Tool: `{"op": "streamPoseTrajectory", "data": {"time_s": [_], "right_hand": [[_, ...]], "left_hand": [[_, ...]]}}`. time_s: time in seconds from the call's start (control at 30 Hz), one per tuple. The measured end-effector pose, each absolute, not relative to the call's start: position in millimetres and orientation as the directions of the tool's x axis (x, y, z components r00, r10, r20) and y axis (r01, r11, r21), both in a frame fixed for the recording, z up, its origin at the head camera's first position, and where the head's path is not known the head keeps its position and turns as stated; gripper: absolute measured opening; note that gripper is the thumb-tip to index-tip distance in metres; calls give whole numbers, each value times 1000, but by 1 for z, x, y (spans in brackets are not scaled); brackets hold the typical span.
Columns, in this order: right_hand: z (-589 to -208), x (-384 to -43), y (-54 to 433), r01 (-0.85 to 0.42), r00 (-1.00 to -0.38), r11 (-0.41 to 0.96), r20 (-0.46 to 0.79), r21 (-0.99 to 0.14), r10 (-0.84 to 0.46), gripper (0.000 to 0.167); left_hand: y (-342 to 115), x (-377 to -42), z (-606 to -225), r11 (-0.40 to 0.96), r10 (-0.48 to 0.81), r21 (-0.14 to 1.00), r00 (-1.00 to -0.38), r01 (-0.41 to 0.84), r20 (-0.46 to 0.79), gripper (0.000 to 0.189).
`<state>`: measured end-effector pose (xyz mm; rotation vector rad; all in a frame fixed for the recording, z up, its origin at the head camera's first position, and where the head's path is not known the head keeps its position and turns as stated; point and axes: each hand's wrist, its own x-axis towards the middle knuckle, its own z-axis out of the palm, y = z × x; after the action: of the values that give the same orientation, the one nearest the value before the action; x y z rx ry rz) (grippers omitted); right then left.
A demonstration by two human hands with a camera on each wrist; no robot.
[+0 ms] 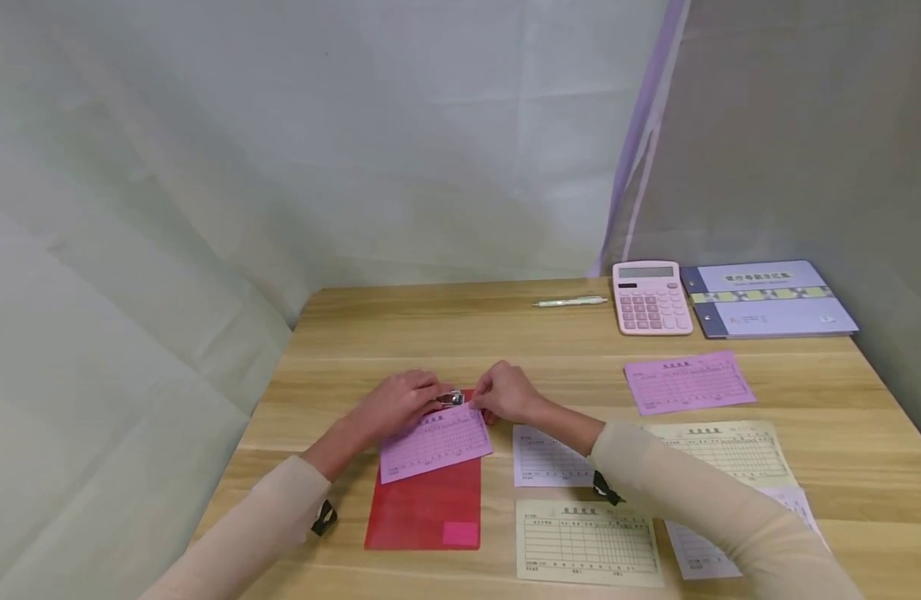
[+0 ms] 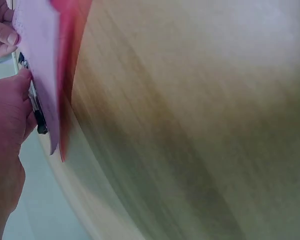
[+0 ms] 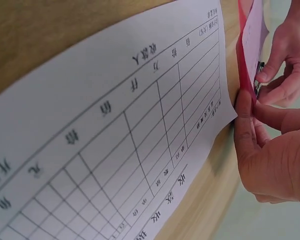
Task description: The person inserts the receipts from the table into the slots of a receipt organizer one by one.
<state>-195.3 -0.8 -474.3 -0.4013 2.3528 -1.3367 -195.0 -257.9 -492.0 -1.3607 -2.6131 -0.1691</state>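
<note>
A red clip folder (image 1: 422, 512) lies on the wooden table with a metal clip (image 1: 452, 398) at its top edge. Tilted across its upper half is a pink printed form (image 1: 436, 446). My left hand (image 1: 400, 404) grips the clip between thumb and fingers, seen also in the left wrist view beside the dark-ended clip (image 2: 38, 112). The upper right corner of the pink form is pinched by my right hand (image 1: 511, 393), close to the clip. In the right wrist view the right hand (image 3: 275, 155) holds at the edge of folder and form; whether it grips both I cannot tell.
Right of the folder lie a white form (image 1: 546, 462), a yellow form (image 1: 588, 542), another yellow form (image 1: 738, 450) and a partly covered white form (image 1: 700, 558). Farther back are a second pink form (image 1: 688, 383), a pen (image 1: 570, 302), a pink calculator (image 1: 652, 300) and a ledger (image 1: 775, 300).
</note>
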Motion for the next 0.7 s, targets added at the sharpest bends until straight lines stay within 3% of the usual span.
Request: {"op": "streamPoseTrajectory", "data": {"time_s": [0.7], "right_hand": [[-475,-195,-2,-29,-889,504,-208,-863,-408,14]], "left_hand": [[-260,-188,-497,636,738,86,-637,767,223,33]]}}
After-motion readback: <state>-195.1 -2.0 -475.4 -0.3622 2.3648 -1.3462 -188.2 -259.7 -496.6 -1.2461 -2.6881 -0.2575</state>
